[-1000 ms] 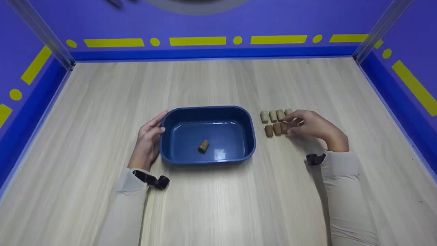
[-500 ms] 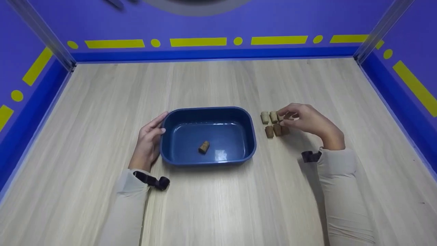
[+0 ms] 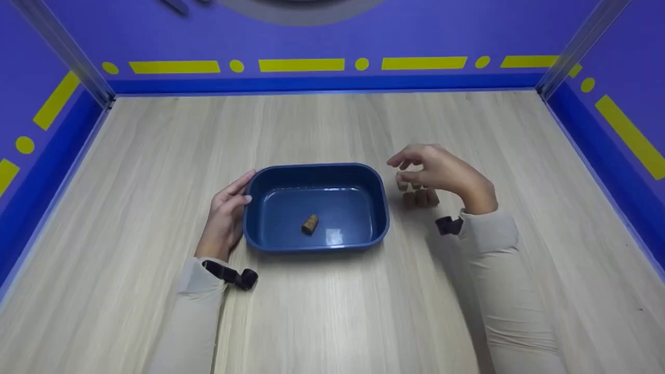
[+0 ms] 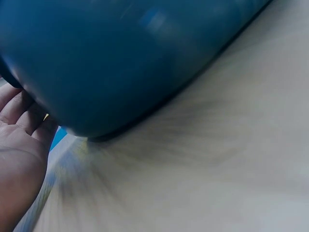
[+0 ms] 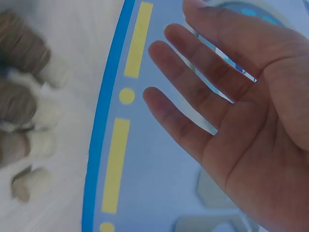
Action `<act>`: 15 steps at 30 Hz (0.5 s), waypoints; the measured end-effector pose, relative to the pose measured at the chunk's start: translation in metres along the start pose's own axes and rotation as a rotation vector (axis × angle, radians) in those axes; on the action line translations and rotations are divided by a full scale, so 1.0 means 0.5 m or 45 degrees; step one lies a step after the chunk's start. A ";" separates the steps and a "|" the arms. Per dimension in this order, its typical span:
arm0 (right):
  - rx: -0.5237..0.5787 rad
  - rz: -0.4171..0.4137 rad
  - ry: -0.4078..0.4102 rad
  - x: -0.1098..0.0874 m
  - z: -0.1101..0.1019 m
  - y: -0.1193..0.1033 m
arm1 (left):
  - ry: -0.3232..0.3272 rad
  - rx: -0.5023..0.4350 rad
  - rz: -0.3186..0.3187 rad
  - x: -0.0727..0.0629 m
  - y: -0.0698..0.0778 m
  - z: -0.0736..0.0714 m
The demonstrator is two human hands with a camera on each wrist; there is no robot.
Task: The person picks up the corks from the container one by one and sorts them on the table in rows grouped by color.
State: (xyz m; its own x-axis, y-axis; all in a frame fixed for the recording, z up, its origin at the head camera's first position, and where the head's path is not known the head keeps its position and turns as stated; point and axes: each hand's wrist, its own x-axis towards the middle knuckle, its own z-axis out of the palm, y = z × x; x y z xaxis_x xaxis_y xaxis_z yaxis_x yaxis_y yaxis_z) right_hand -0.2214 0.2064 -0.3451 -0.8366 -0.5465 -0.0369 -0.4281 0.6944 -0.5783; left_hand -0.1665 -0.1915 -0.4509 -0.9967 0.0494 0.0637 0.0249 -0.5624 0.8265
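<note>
A dark blue plastic bin [image 3: 317, 249] stands on the table, and one brown cork [image 3: 310, 224] lies inside it. My left hand [image 3: 224, 213] holds the bin's left side, thumb at the rim and the other fingers along the outer wall. In the left wrist view those fingers pass behind the bin wall [image 4: 111, 72]. My right hand [image 3: 434, 169] hovers over two rows of corks, fingers loosely bent and apart. The right wrist view shows its palm [image 5: 256, 145] with nothing held. Under it are darker brown corks [image 3: 421, 197] in front and paler corks [image 3: 402, 184] behind, partly hidden.
The pale wood-grain table [image 3: 322, 311] is enclosed by purple-blue panels [image 3: 301, 41] with yellow dashes at the back and sides. A metal corner post [image 3: 579, 47] stands at the back right.
My right hand has moved left and slightly away from me over the corks, its thumb and index finger spreading apart. My left hand, the bin and the cork inside have stayed in place.
</note>
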 end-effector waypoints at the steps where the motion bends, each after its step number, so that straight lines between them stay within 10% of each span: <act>1: -0.022 -0.012 -0.011 0.006 0.001 -0.009 | -0.004 0.001 -0.001 0.000 0.000 0.000; 15: -0.183 -0.205 -0.325 0.104 0.046 -0.141 | -0.004 -0.001 0.002 0.001 -0.002 -0.001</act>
State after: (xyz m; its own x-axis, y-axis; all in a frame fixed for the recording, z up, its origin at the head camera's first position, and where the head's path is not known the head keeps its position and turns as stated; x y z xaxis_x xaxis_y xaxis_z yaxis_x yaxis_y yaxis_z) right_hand -0.2269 0.1180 -0.3250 -0.6494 -0.7416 -0.1682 -0.6069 0.6387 -0.4730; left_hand -0.1670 -0.1915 -0.4520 -0.9965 0.0508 0.0670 0.0268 -0.5629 0.8261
